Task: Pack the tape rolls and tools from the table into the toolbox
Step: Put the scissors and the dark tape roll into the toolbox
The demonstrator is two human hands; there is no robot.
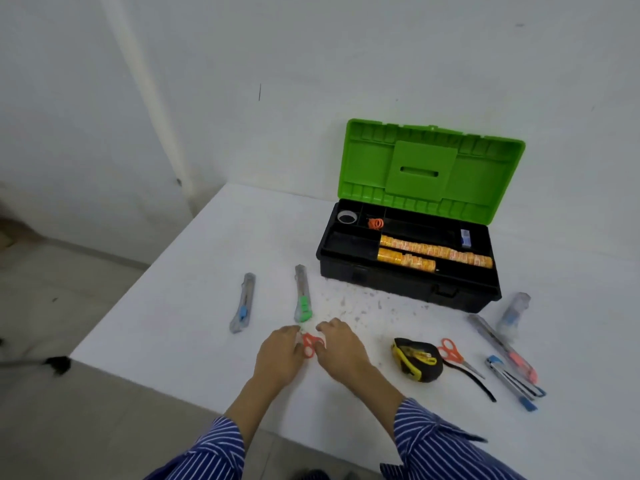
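Observation:
A black toolbox [391, 282] with its green lid [433, 168] raised stands at the back right of the white table [214, 258]. Its tray holds two rows of yellow tape rolls [436, 252], a white tape roll [347, 217] and a small orange item [375, 223]. At the table's front middle, my left hand [280, 355] and my right hand [341, 348] both have fingers curled around small red-handled scissors [310, 344]; the blades are hidden. A green-slider utility knife [302, 294] lies just beyond my hands.
A blue-slider utility knife [243, 303] lies to the left. On the right lie a black-and-yellow tape measure [417, 358], orange scissors [453, 355], a pink-slider knife [502, 344], a blue stapler [512, 381] and a clear packet [512, 311]. The table's left edge drops to the floor.

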